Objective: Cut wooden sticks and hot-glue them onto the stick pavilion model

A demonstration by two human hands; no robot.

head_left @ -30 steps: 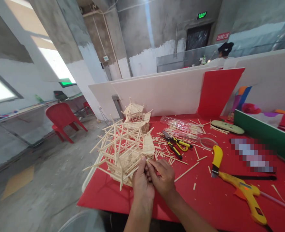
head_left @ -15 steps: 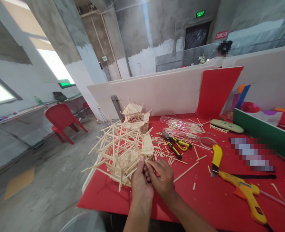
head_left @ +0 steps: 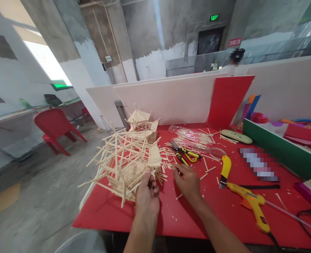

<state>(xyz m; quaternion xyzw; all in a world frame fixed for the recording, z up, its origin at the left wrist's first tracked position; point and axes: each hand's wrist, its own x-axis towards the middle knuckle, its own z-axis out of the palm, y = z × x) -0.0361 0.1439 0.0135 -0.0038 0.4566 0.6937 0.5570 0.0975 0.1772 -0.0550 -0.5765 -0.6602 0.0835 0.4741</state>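
A pavilion-like model of thin wooden sticks (head_left: 124, 154) stands at the table's left side, with a roofed tower at its back and a slatted panel (head_left: 154, 155) on its right. My left hand (head_left: 147, 196) is closed at the model's front right corner, thumb and fingers pinching its edge below the panel. To the right, apart from the model, my right hand (head_left: 187, 183) hovers over the red table with its fingers curled together. Whatever it may hold is hidden. Just beyond it lie black-and-yellow pliers (head_left: 178, 154) and yellow-handled scissors (head_left: 192, 157) among loose sticks (head_left: 164, 164).
A yellow hot glue gun (head_left: 250, 202) and a yellow utility knife (head_left: 225, 169) lie on the right. Bagged sticks (head_left: 192, 137), a roll of clear tape (head_left: 218, 153) and an oval green case (head_left: 236, 136) sit farther back. White boards (head_left: 166, 100) border the table. A person (head_left: 236, 59) is behind them.
My right hand has left the model's corner and moved right, away from my left hand. My left hand keeps its pinch on the model. The whole view has shifted slightly.
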